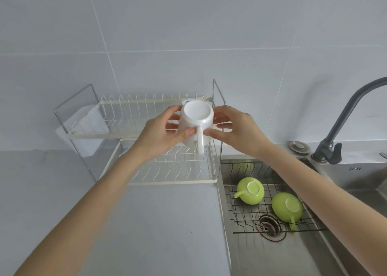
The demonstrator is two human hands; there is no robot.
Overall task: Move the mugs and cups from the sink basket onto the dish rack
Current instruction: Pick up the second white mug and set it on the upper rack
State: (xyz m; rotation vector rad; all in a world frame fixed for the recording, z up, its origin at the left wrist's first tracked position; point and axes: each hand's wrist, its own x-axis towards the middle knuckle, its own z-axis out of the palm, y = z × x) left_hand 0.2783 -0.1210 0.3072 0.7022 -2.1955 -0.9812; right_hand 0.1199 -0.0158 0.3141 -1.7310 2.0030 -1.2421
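Observation:
An upside-down white mug (195, 118) hangs in the air over the right end of the two-tier white dish rack (134, 108), its handle pointing toward me. My left hand (161, 132) grips its left side and my right hand (234, 129) grips its right side. Two green cups lie bottom-up in the black wire sink basket (247, 219): one green cup (250, 190) to the left, the other green cup (287, 207) to the right. The lower rack tier (167, 171) sits below the mug.
The steel sink (261, 254) lies at the right with a round drain (270, 226) under the basket. A grey faucet (343, 116) rises at the far right. A grey countertop (125, 223) spreads in front of the rack. Tiled wall stands behind.

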